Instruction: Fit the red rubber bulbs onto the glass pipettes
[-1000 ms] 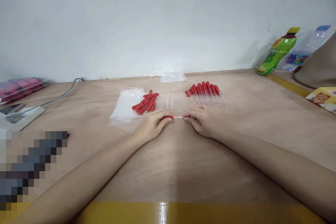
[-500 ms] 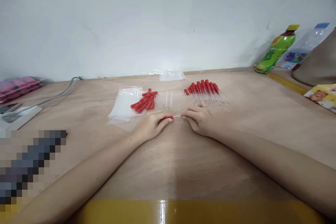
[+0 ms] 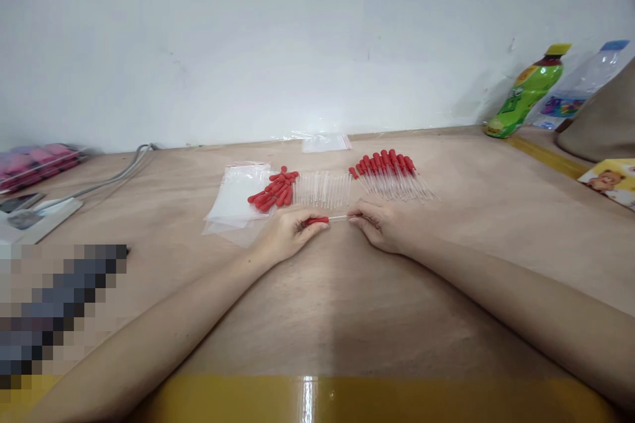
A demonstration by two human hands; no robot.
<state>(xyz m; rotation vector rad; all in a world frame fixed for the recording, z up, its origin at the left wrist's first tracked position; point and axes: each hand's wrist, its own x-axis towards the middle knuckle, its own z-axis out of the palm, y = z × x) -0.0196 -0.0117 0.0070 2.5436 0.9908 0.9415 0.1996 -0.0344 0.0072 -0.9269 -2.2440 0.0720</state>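
Between finger and thumb, my left hand [image 3: 290, 231] pinches a red rubber bulb [image 3: 320, 219]. A thin clear dropper tube [image 3: 338, 217] runs from the bulb's mouth to my right hand [image 3: 380, 226], whose fingertips are closed on its far end. Just behind my hands lies a row of loose clear tubes [image 3: 322, 190]. Left of that row is a pile of red bulbs [image 3: 275, 192], partly on clear plastic bags [image 3: 238, 195]. Several droppers [image 3: 391, 172] with red bulbs fitted lie side by side behind my right hand.
Another plastic bag [image 3: 326, 142] lies by the wall. A green drink bottle [image 3: 528, 92] and a clear bottle [image 3: 570, 96] stand at the back right, near a yellow bear-print packet [image 3: 612, 182]. At left are a grey cable [image 3: 119, 175] and a pink bundle [image 3: 42, 165].
My right hand has shifted slightly right along the tube, and its raised finger has come down. More of the red bulb shows in my left hand.
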